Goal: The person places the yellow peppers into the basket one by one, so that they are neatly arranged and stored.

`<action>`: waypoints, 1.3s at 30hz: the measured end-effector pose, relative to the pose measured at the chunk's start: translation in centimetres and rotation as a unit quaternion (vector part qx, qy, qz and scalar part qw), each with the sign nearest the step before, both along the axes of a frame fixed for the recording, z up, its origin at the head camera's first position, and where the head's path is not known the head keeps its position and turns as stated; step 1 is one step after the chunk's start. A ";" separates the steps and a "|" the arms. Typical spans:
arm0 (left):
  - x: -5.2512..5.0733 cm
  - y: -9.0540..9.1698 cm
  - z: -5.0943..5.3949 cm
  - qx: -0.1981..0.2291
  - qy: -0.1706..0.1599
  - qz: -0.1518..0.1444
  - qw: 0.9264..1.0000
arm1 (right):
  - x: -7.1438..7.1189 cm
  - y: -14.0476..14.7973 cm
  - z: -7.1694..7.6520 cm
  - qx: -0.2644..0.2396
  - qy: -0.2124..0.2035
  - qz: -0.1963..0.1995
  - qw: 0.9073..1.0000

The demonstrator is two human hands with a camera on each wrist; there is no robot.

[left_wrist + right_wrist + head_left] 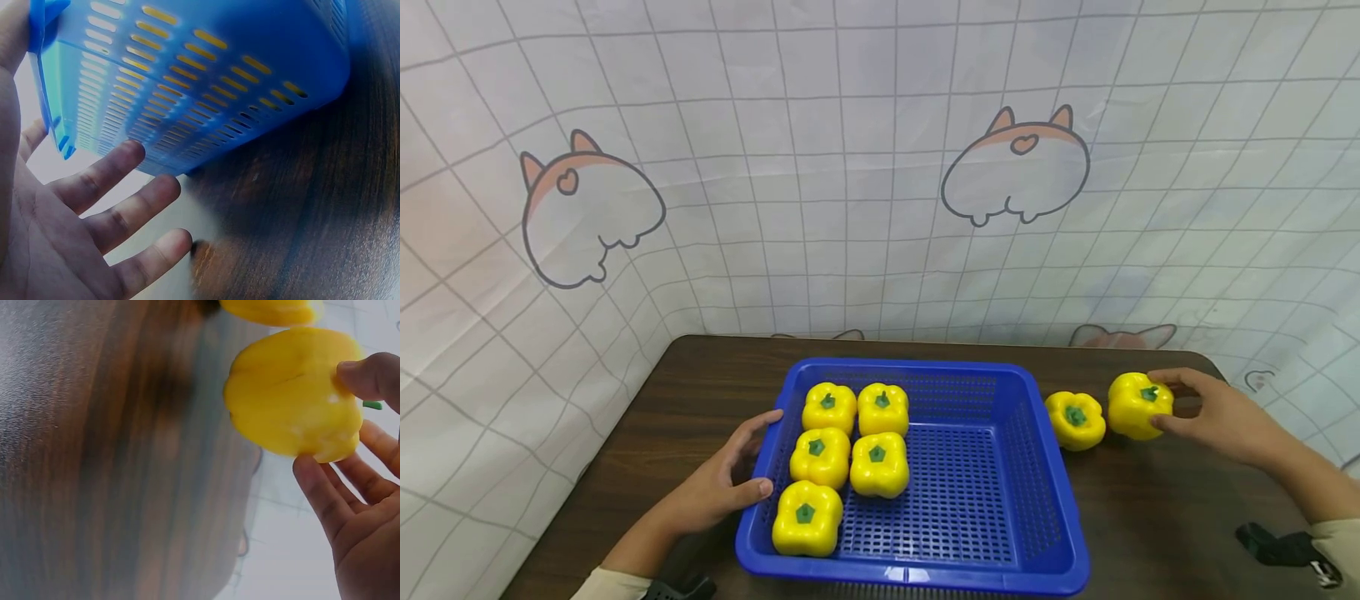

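My right hand (1228, 417) pinches a glossy yellow bell pepper (1135, 407) with a green stem, thumb on one side and fingers on the other. The right wrist view shows this pepper (290, 394) close up. Just left of it, a second yellow bell pepper (1076, 421) sits beside the blue plastic basket (1060, 517). Several more yellow peppers (880, 465) stand stem-up in the basket's left part. My left hand (718, 483) rests at the basket's left rim, thumb and a fingertip touching it. Its other fingers (134, 215) are spread loosely, apart from the slotted wall.
A dark wood-grain table (647, 433) carries everything. Behind it hangs a white grid-patterned cloth (850, 208) with cartoon animal prints. Black straps (1288, 550) are around both wrists. The basket's perforated floor (940, 492) shows on its right side.
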State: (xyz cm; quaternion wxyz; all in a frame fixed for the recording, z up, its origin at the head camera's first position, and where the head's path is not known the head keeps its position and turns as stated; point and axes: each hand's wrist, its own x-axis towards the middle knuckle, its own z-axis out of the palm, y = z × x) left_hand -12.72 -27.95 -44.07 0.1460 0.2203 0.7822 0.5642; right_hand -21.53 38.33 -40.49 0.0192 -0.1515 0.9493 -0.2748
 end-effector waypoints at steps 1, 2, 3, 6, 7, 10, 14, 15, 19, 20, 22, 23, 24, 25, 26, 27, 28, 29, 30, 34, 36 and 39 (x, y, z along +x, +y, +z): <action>0.0 0.0 0.0 0.000 -0.001 0.001 1.000 | 0.1 0.0 0.3 -0.005 0.000 0.001 1.000; 0.1 0.0 0.0 0.000 -0.001 0.002 1.000 | 0.2 0.0 0.6 -0.011 -0.001 0.002 1.000; 0.1 0.0 0.0 0.000 -0.002 0.002 1.000 | 0.2 0.0 0.8 -0.015 -0.002 0.002 1.000; 0.1 -0.1 -0.1 0.002 -0.002 0.002 1.000 | 0.4 -0.2 1.6 -0.015 0.001 -0.001 1.000; 0.1 -0.1 -0.1 0.002 -0.002 0.002 1.000 | 0.5 -0.3 1.9 -0.014 0.002 -0.003 1.000; 0.1 -0.1 -0.2 0.004 0.000 0.000 1.000 | 0.7 -0.7 2.5 -0.006 0.009 -0.009 1.000; 0.1 -0.1 -0.2 0.006 -0.001 -0.001 1.000 | 1.1 -1.2 3.2 -0.003 0.017 -0.011 1.000; 0.1 -0.1 -0.2 0.005 -0.001 0.000 1.000 | 1.1 -1.3 3.4 -0.005 0.019 -0.009 1.000; 0.1 0.0 -0.2 0.000 -0.002 0.004 1.000 | 1.6 -1.7 4.3 -0.011 0.038 0.000 0.999; 0.2 0.0 -0.1 -0.001 -0.002 0.005 1.000 | 1.7 -1.8 4.6 -0.011 0.043 0.003 0.999; 0.2 0.0 -0.1 -0.002 -0.002 0.006 1.000 | 1.9 -2.0 5.0 -0.011 0.051 0.007 0.999; 0.2 0.1 -0.1 -0.002 -0.001 0.006 1.000 | 1.9 -2.1 5.2 -0.011 0.056 0.009 0.998; 0.2 0.1 -0.1 -0.003 -0.001 0.006 1.000 | 2.0 -2.3 5.5 -0.011 0.058 0.011 0.998; 0.2 0.1 -0.1 -0.003 -0.002 0.007 1.000 | 2.1 -2.4 5.7 -0.011 0.059 0.013 0.998; 0.2 0.1 -0.1 -0.003 -0.003 0.006 1.000 | 2.1 -2.6 5.8 -0.014 0.061 0.017 0.998; 0.2 0.1 -0.1 -0.004 -0.003 0.007 1.000 | 2.2 -2.7 6.0 -0.016 0.061 0.020 0.998; 0.2 0.1 -0.1 -0.005 -0.003 0.008 1.000 | 2.3 -2.9 6.2 -0.016 0.061 0.022 0.998; 0.1 0.1 -0.1 -0.005 -0.003 0.008 1.000 | 2.3 -3.1 6.4 -0.016 0.063 0.024 0.998; 0.1 0.1 -0.1 -0.006 -0.004 0.009 1.000 | 2.3 -3.3 6.5 -0.017 0.063 0.027 0.997; 0.0 0.0 -0.1 -0.008 -0.003 0.009 1.000 | 2.5 -4.2 7.0 -0.021 0.071 0.039 0.996; 0.0 0.0 -0.1 -0.009 -0.002 0.010 1.000 | 2.6 -4.6 7.2 -0.027 0.078 0.051 0.995; 0.0 0.0 -0.1 -0.011 0.000 0.011 1.000 | 2.8 -5.3 7.5 -0.035 0.084 0.064 0.994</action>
